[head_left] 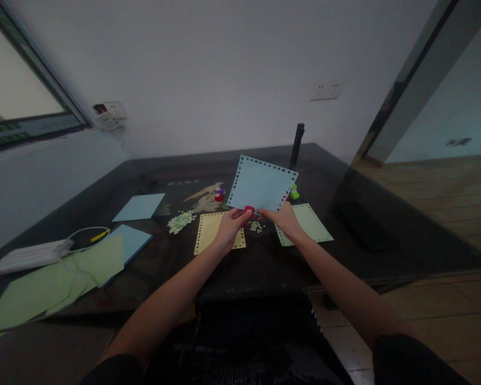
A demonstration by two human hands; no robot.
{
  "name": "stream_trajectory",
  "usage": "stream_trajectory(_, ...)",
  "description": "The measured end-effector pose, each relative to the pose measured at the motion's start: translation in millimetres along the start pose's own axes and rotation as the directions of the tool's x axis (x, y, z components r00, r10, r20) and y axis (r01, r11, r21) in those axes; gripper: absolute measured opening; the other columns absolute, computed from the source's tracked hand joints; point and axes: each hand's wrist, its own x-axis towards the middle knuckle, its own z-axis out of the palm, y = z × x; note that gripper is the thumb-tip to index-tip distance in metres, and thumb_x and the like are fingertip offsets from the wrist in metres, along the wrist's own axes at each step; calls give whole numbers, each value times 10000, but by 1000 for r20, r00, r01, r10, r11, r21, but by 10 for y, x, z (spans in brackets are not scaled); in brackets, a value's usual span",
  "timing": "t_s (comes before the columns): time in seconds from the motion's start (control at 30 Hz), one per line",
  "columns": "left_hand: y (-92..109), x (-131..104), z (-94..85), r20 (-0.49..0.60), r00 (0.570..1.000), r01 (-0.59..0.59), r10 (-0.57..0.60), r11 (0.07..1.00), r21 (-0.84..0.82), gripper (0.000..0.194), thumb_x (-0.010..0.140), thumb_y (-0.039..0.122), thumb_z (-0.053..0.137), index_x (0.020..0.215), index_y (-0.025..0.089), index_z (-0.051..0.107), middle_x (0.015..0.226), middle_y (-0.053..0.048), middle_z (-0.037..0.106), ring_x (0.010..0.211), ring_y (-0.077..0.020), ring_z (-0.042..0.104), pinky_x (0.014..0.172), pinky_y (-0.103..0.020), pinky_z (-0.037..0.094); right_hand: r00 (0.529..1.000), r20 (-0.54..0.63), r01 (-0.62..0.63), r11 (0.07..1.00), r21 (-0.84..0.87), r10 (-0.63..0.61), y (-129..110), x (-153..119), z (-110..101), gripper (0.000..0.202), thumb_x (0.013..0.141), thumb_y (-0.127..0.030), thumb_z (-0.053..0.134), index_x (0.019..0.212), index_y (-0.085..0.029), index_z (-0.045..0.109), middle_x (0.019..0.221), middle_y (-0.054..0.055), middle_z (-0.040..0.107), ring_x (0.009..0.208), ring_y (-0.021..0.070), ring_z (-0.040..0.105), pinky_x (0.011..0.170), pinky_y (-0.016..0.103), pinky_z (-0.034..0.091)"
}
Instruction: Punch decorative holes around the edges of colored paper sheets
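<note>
A light blue sheet of paper [262, 184] is held up tilted over the table, with small shapes punched along its edges. My left hand [233, 222] is closed on a small red paper punch [249, 209] at the sheet's bottom edge. The lower right part of the sheet is gripped by my right hand [284, 218]. Below my hands lie a yellow punched sheet [203, 235] and a pale green punched sheet [309, 224]. Between them is a small scatter of paper bits [256, 227].
Red and purple punches [219, 194] and a green punch [294, 192] stand behind. A larger heap of paper bits [180, 221] lies left, near a blue sheet [140, 207], stacked green paper [92, 262] and a white power strip [30, 255]. A black upright object [297, 144] stands at the back.
</note>
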Motion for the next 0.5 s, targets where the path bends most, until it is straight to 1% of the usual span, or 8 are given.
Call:
stream_trajectory(0.2, -5, 4, -12, 14, 1000, -12, 12, 1000, 22, 346, 657, 378, 743, 925, 168, 676, 1043, -97, 671, 938, -196, 602, 721, -273, 430, 999, 32, -43, 996, 72, 41, -47, -31, 10, 432, 535, -340, 757, 880, -105, 648, 847, 119, 711, 682, 240, 668, 624, 374, 567)
stream_trajectory(0.33, -35, 21, -27, 22, 999, -36, 35, 999, 21, 355, 662, 377, 739, 944, 170, 676, 1055, -98, 671, 955, -205, 599, 722, -271, 432, 999, 38, -37, 996, 81, 34, -52, -36, 12, 441, 537, -327, 758, 902, -104, 652, 852, 117, 712, 676, 234, 670, 629, 366, 569)
stream_trajectory(0.5, -25, 14, -15, -3, 999, -41, 41, 999, 29, 354, 650, 382, 745, 920, 161, 684, 1038, -101, 681, 959, -216, 604, 740, -277, 434, 998, 27, -57, 995, 85, 55, -97, -50, 18, 416, 528, -310, 765, 881, -118, 656, 837, 104, 716, 660, 232, 669, 614, 361, 572)
